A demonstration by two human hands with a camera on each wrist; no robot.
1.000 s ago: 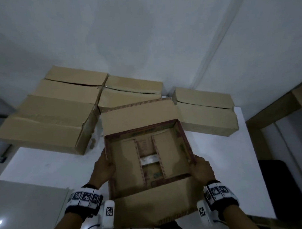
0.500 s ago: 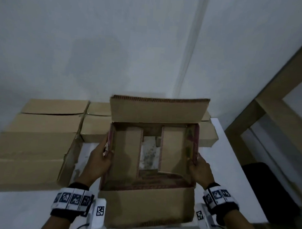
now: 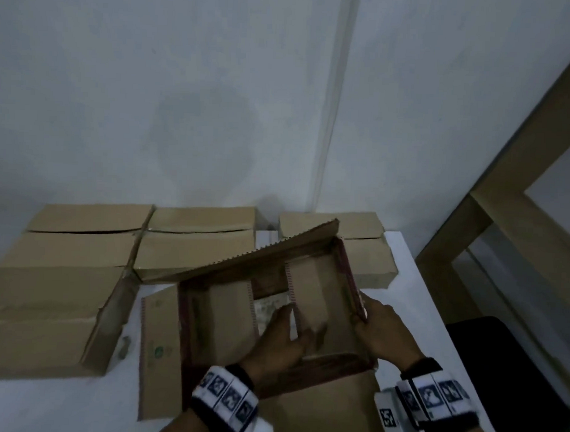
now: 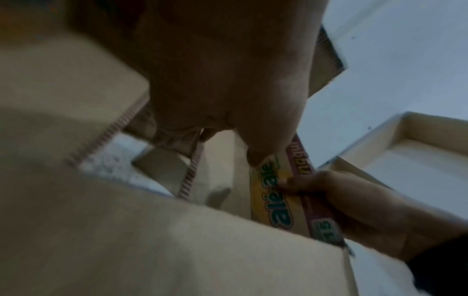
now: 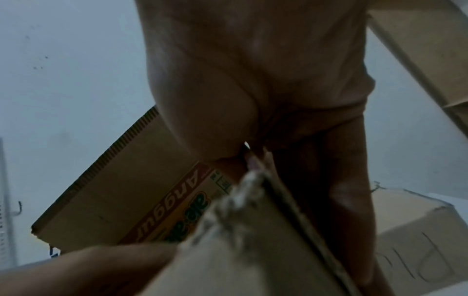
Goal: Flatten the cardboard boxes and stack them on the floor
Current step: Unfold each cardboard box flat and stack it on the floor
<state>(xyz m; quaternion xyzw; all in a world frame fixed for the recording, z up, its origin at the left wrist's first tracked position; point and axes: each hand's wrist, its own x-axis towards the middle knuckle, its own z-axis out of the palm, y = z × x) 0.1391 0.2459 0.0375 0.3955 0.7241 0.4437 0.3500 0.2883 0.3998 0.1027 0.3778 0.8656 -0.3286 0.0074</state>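
On the white table [image 3: 413, 304], the right hand [image 3: 381, 332] grips the open brown cardboard box [image 3: 319, 301] wall, steadying it, while the left hand [image 3: 277, 340] reaches inside, fingers curled on a bottom flap, probably to unfold it.

Dim room corner with pale walls and a white counter

Two plain pale walls [image 3: 152, 98] meet at a corner marked by a thin vertical strip [image 3: 333, 98]. The light is low and bluish. A white counter [image 3: 413, 285] stands against the walls. To the right rises a tan wooden frame [image 3: 510, 204] of angled beams, with a dark, blurred shape [image 3: 504, 362] below it, beside the counter's edge.
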